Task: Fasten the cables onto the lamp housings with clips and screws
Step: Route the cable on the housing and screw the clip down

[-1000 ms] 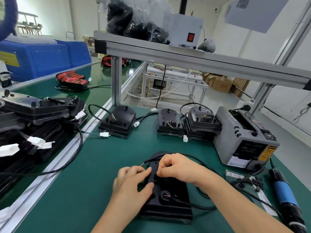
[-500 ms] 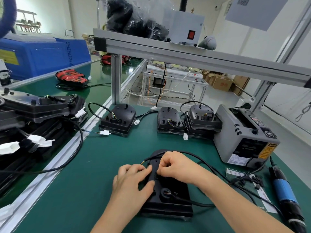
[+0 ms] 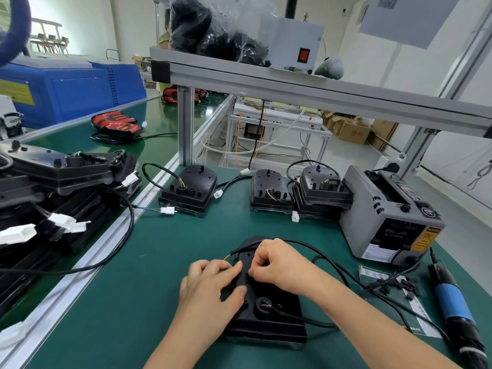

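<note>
As R hand (image 3: pixel 279 265) pinches cable (image 3: pixel 303 244), label (image 3: pixel 423 239) illegible

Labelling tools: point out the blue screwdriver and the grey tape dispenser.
Blue-handled electric screwdriver (image 3: pixel 452 302): head view, on its blue grip.
Grey box-shaped tape dispenser (image 3: pixel 362 225): head view, on its grey casing.

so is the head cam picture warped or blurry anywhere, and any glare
Head view: wide-angle bend, the shelf beam slants and the screwdriver stretches at the right edge; glare on the far bench; soft even light, faint shadows; left hand, right hand, lamp housing and cable are sharp.
</note>
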